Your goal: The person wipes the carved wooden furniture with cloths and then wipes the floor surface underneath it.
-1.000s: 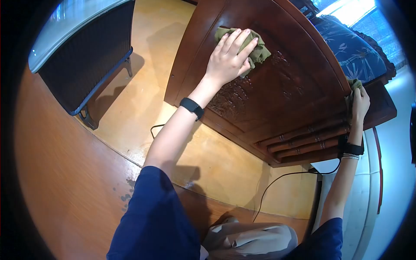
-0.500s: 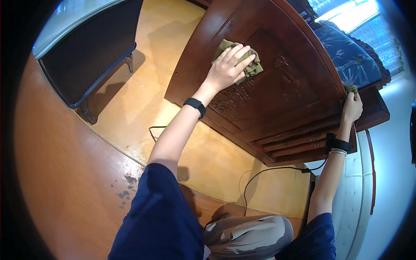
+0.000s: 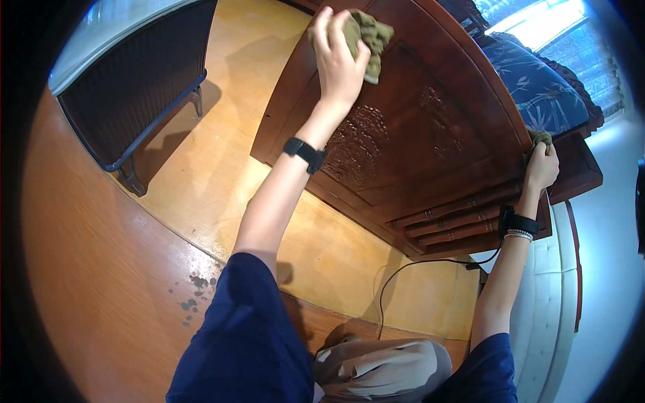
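Beneath us spreads a smooth yellow-tan floor, and over it we have the broad, dark reddish-brown wooden panel with its curved edge, carved relief and turned spindles. To its left stands a dark ribbed rectangular heater on short legs; beyond its right edge lies a blue leaf-patterned fabric cushion. A thin black cable loops below the panel. Our left hand curls its grip around a crumpled olive-green cloth, set over the panel's upper left part near the curved edge; we cannot tell how firmly it presses. Our right hand has its grip closed on a bunched dark-green cloth at the panel's right edge. Each wrist wears a black strap, the right also a pale beaded bracelet.
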Demonstrator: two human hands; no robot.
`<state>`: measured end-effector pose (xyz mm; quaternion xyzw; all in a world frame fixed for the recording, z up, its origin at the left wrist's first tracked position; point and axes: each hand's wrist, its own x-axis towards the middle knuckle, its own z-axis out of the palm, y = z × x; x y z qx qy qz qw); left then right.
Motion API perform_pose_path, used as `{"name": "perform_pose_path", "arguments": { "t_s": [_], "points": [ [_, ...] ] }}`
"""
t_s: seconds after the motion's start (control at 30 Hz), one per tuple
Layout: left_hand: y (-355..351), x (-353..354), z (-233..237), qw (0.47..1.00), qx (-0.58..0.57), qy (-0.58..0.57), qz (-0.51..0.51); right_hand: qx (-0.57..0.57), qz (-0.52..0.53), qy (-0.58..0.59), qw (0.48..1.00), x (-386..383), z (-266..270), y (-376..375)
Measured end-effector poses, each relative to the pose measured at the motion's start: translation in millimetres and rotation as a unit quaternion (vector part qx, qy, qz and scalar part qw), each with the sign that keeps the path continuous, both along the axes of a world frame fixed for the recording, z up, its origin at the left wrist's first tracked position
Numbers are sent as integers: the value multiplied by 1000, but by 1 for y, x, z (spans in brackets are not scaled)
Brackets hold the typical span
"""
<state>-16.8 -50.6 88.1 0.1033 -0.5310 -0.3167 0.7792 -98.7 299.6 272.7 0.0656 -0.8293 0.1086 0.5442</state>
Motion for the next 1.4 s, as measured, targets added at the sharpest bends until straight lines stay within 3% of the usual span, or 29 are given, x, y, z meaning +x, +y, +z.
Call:
{"name": "perform_pose_path", "arguments": {
  "t_s": [0.03,0.1,0.17,0.23,0.43,0.57,0.83,0.97,1.1,1.23,1.3,1.37,1.4],
  "points": [
    [-6,1,9,999,29,23,-20,1,0,0,1000,0,-1,0],
    [-16,3,24,998,54,16,35,2,-1,-1,1000,0,0,0],
    [-22,2,26,998,66,15,5,6,0,1,1000,1,-1,0],
    [-20,10,27,998,27,-58,12,10,2,1,1000,0,-1,0],
    [-21,22,3,992,-39,-119,29,12,1,5,1000,-1,-2,1],
    [-32,8,-22,988,-41,-116,97,11,-2,-5,1000,-3,-2,2],
    [-58,3,-45,985,100,-116,80,14,-14,-9,1000,1,-3,-1],
    [-71,5,-69,968,189,-162,25,13,-6,6,1000,2,-4,-2],
    [-85,7,-95,920,303,-247,-41,10,-10,11,1000,3,-5,-3],
    [-84,0,-91,916,343,-189,-85,21,-26,20,999,2,-5,-2],
    [-88,-14,-65,941,319,-11,-114,30,-22,25,999,3,-6,-3],
    [-93,-27,-22,951,240,74,-179,28,-20,31,999,8,-8,-7],
    [-88,-22,4,967,194,34,-163,26,-20,35,999,7,-8,-7]
  ]
}}
